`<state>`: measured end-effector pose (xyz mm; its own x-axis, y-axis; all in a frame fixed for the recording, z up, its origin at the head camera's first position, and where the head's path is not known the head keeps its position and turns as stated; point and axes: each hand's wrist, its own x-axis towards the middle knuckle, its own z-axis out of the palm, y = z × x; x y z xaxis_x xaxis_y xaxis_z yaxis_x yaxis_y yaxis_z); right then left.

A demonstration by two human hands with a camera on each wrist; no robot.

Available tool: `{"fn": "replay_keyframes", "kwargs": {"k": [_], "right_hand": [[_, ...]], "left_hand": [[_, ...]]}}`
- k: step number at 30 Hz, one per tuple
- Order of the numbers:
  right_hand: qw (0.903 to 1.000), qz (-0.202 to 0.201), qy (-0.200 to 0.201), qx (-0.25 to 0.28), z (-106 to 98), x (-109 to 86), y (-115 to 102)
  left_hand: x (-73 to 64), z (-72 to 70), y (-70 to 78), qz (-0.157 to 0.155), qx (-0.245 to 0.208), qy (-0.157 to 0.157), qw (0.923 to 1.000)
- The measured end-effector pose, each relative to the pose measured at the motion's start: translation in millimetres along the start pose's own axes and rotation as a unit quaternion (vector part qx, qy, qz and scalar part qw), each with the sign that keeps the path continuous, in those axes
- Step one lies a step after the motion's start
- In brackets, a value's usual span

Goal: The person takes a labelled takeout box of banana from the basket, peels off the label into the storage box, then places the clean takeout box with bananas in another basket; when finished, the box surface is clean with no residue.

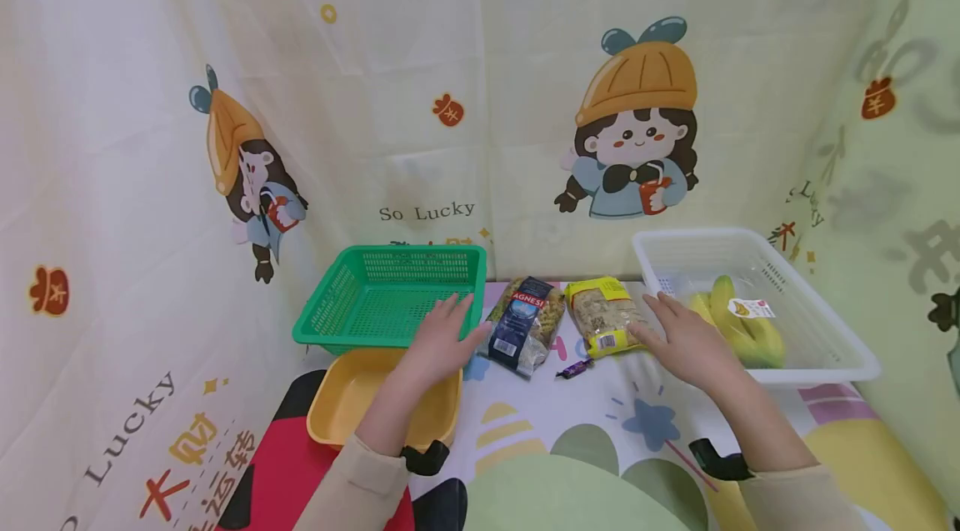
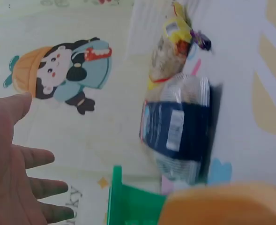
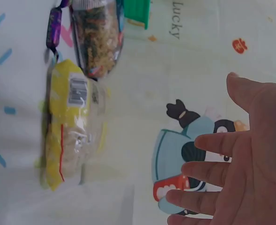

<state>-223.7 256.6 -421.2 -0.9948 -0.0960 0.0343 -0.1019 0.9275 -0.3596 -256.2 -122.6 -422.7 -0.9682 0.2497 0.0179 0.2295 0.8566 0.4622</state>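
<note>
My left hand (image 1: 442, 339) hovers with spread fingers over the near right corner of a green basket (image 1: 390, 310) and a yellow-orange basin (image 1: 337, 398). It holds nothing; its palm also shows in the left wrist view. My right hand (image 1: 690, 339), fingers extended and holding nothing, is beside a yellow-ended bag of pale oats or grains (image 1: 602, 316) and the left wall of a white basket (image 1: 825, 348). Between the hands lie an Agnesi pasta bag (image 1: 522, 323) and a small purple-wrapped candy (image 1: 574, 369). Bananas (image 1: 750, 335) with a white label sit in the white basket.
The table is covered by a printed cloth (image 1: 525, 423) in white, red and green. Patterned cloth walls (image 1: 510, 139) rise behind and at both sides. Black wrist straps (image 1: 426, 458) sit at both cuffs.
</note>
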Motion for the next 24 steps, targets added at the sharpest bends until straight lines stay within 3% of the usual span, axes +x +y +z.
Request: {"fn": "replay_keyframes", "kwargs": {"k": [5,11,17,24], "right_hand": [[0.9997,0.005,0.002,0.023,-15,2.3,9],[0.9989,0.013,0.001,0.044,-31,2.3,24],[0.9978,0.014,-0.001,0.065,-46,3.9,44],[0.9972,0.027,-0.022,0.066,-61,9.6,81]], "left_hand": [[16.9,2.8,26.5,0.020,-0.078,-0.030,0.9963],[40.5,11.6,56.4,0.055,-0.116,-0.049,0.9906],[59.0,23.5,87.5,0.044,-0.148,-0.075,0.9852],[77.2,47.4,125.4,0.015,-0.219,-0.121,0.9680]]}}
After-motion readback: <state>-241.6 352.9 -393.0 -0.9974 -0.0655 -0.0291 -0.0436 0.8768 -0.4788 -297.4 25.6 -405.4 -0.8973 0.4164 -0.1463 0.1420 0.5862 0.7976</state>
